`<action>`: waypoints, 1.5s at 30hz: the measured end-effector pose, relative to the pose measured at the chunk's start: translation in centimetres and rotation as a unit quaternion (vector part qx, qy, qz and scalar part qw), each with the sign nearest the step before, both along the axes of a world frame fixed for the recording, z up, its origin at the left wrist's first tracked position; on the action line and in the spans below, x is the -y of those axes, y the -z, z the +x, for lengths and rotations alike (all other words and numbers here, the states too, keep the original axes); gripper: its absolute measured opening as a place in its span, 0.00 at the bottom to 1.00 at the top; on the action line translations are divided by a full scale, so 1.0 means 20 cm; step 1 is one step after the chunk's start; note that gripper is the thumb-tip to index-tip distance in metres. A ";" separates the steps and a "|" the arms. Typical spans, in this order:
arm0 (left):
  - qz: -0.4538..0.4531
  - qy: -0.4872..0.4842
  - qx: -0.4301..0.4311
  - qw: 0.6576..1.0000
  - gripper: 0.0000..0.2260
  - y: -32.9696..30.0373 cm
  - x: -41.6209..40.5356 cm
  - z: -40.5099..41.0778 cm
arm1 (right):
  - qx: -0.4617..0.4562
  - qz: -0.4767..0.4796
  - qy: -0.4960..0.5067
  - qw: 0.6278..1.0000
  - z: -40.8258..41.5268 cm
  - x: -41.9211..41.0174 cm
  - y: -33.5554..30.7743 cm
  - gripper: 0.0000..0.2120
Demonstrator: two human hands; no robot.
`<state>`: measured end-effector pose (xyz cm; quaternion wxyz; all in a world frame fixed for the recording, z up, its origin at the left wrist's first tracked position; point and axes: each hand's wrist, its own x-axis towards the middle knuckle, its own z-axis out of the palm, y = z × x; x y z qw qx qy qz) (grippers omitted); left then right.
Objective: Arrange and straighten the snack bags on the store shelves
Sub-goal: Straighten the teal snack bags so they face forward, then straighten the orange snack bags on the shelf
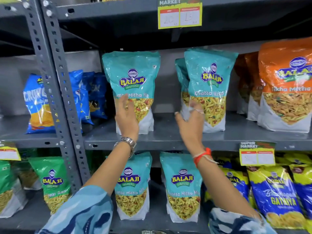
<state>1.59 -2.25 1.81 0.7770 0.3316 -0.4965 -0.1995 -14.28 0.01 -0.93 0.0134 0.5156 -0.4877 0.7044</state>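
Note:
Two teal Khatta Mitha snack bags stand upright on the middle shelf (165,139). My left hand (126,115) lies flat, fingers apart, against the lower left front of the left teal bag (135,78). My right hand (190,119) reaches the lower left edge of the right teal bag (209,78), fingers spread and touching it; whether it grips is unclear. Another teal bag (180,73) stands behind that one. A gap separates the two front bags.
Orange Tikha Mitha bags (285,85) stand to the right, blue crisp bags (38,105) to the left beyond a grey upright post (55,92). Below are two teal bags (133,184), green bags (54,181) and blue-yellow bags (273,196). Price tags (179,14) hang from shelf edges.

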 end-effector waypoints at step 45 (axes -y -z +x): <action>0.094 0.289 0.067 0.950 0.15 -0.06 -0.21 -1.88 | 0.022 0.153 0.112 0.982 -1.77 -0.39 0.01 0.31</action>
